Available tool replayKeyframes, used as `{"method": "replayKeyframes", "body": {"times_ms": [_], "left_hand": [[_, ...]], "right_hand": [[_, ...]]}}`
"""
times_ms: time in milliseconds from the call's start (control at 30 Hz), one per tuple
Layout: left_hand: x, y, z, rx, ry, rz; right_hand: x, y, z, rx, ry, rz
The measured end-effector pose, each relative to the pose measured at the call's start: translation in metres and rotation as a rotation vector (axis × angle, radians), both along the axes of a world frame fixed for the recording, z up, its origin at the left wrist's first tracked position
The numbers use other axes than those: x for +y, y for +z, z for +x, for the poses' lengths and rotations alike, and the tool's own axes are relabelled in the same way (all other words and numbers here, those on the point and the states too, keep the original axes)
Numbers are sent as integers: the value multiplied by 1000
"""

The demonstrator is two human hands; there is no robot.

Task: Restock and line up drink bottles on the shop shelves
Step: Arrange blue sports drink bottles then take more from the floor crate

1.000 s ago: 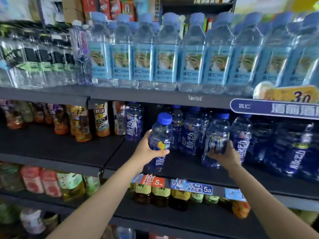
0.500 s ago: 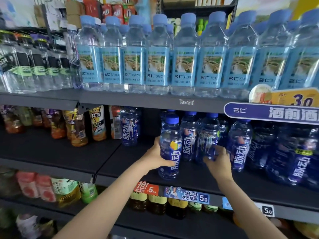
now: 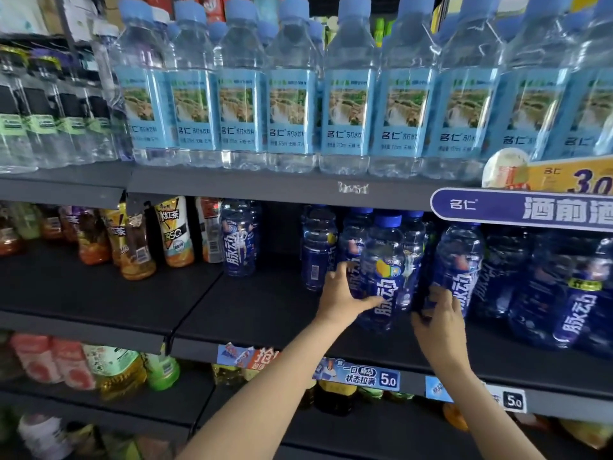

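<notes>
On the middle shelf: a blue bottle (image 3: 381, 277) stands upright, set back from the shelf's front edge, at the front of a cluster of like bottles.
Left hand (image 3: 341, 295): thumb lies across the blue bottle's lower label and the fingers reach round its left side, grasping it.
Right hand (image 3: 438, 318): just right of the blue bottle, fingers curled against the foot of the next bottle (image 3: 459, 267); whether they clasp it or only press it, I cannot tell.
Gap between hands: the blue bottle's lower right side and a strip of dark shelf.
Open room: left of the blue bottle the middle shelf (image 3: 265, 310) is bare deck out to a lone bottle (image 3: 238, 239) standing well back; further left, past a seam in the deck, more bare deck in front of tea bottles (image 3: 136, 240).
Right of the blue bottle: blue bottles stand packed side by side to the frame's edge.
Front edge: price tags (image 3: 358, 375) hang on the lip below the blue bottle; both forearms cross over it.
Above the blue bottle: an upper shelf (image 3: 265, 189) carries a close row of water bottles (image 3: 292, 104) standing at its front edge.
</notes>
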State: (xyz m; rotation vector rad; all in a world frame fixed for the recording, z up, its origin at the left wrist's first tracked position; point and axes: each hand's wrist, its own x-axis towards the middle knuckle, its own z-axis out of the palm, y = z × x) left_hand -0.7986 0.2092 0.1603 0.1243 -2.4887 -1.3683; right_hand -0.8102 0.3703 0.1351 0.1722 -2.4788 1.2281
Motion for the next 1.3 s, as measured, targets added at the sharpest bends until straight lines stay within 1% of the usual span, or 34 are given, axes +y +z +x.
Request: {"method": "replayKeyframes", "body": {"times_ms": [67, 167, 233, 333, 367, 400, 500, 533, 600, 700, 767, 900, 933, 1000, 1100, 1200, 1300], "left_hand": [[-17, -1, 7, 52, 47, 34], [-56, -5, 39, 126, 122, 160], [-91, -13, 70, 162, 205, 183], [-152, -31, 121, 139, 378, 236], [-173, -37, 138, 118, 442, 295], [-196, -44, 157, 90, 501, 395], [-260, -67, 223, 0, 638, 795], [-278, -79, 249, -41, 677, 877], [-317, -109, 307, -78, 782, 972], [-386, -155, 409, -77, 1009, 1017], [-434, -181, 476, -169, 1124, 1013], [-510, -204, 591, -308, 1218, 918], [-524, -208, 611, -326, 1240, 904], [-548, -215, 649, -301, 1318, 914], [-580, -231, 692, -279, 1393, 1014], [-611, -254, 727, -262, 1501, 1112], [-658, -278, 750, -274, 1586, 1148]], "right_hand": [[-10, 6, 11, 134, -14, -37], [-43, 20, 33, 304, 90, -37], [-76, 27, 47, 335, 197, 4], [-137, 26, 71, 322, 391, 113], [-158, 23, 80, 306, 457, 155], [-181, 19, 90, 284, 520, 203], [-256, 3, 130, 211, 686, 370], [-282, -5, 145, 194, 743, 427], [-338, -27, 182, 145, 895, 572], [-419, -63, 240, 47, 1134, 781], [-468, -82, 275, 25, 1205, 856], [-555, -120, 328, -136, 1295, 1014], [-576, -129, 338, -174, 1321, 1056], [-621, -145, 357, -220, 1363, 1130], [-690, -174, 386, -279, 1422, 1215], [-758, -214, 416, -335, 1477, 1258], [-828, -261, 436, -420, 1515, 1248]]}}
